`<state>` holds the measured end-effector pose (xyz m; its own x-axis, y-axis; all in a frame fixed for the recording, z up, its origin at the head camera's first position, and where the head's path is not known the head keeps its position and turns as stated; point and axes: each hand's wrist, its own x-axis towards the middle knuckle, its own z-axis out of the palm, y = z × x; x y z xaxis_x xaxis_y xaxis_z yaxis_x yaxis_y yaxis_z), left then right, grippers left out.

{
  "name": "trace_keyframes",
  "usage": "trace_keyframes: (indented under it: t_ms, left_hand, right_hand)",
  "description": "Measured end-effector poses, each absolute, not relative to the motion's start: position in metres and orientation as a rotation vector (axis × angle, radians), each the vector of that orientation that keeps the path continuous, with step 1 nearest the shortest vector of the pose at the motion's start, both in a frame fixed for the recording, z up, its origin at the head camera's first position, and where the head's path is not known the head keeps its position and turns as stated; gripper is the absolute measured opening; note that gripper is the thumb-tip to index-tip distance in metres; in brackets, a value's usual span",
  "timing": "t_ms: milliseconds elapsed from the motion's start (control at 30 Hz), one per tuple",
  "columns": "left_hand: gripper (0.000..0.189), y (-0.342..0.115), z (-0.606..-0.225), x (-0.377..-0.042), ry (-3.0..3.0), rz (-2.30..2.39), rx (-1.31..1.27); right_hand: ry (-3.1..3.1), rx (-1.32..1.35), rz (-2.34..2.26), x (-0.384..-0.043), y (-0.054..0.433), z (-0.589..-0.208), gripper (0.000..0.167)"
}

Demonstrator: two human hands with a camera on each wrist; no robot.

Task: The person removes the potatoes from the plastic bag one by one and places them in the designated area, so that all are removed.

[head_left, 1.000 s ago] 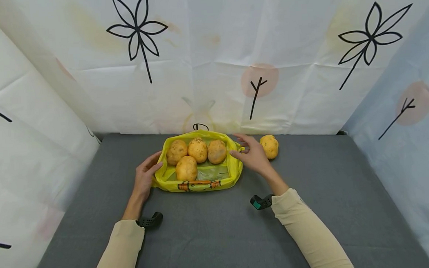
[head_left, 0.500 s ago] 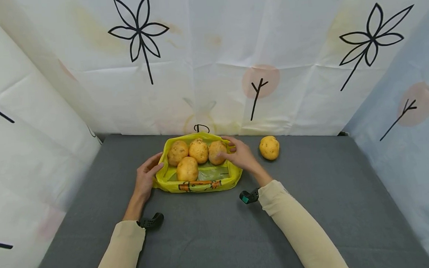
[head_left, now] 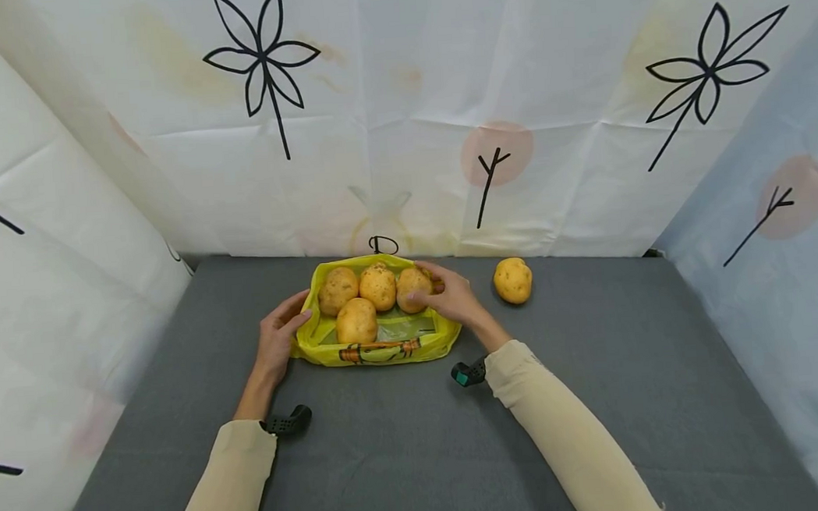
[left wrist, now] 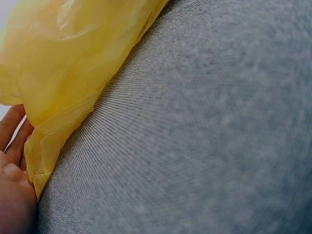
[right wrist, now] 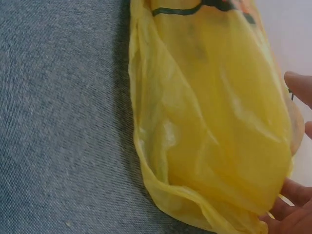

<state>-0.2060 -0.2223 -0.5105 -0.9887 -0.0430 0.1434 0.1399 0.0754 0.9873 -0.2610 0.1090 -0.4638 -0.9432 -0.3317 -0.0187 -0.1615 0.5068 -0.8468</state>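
A yellow plastic bag (head_left: 383, 355) lies opened out on the table, holding several potatoes (head_left: 356, 321). My left hand (head_left: 274, 342) rests against its left side, fingers fairly straight and thumb at the rim. The left wrist view shows the palm and fingers (left wrist: 14, 134) partly behind the yellow plastic. Reaching over the right rim, my right hand (head_left: 451, 293) has thumb and fingers around the rightmost potato (head_left: 411, 287). That potato still sits inside the bag. In the right wrist view the bag's side (right wrist: 209, 122) hides much of this hold.
One loose potato (head_left: 513, 281) lies on the grey table (head_left: 393, 452), right of the bag. A white patterned cloth (head_left: 401, 131) hangs behind the table, and similar cloths stand along the left and right sides.
My right hand has moved left from the bag's right rim, beside the loose potato, onto the rightmost potato inside. The left hand and the bag have barely moved.
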Motion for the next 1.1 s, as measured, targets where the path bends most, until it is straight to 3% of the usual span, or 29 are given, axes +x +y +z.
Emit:
trace_keyframes:
  t_ms: [367,1100]
  left_hand:
    - [0.044,-0.222,-0.509,-0.206,-2.182,-2.058,-0.106]
    - [0.044,-0.221,-0.508,-0.204,-2.185,-2.063,-0.087]
  right_hand:
    - [2.711,-0.444,-1.322,-0.259,0.098,-0.474,0.072]
    - [2.543,-0.576,-1.741,-0.225,0.120,-0.459,0.072]
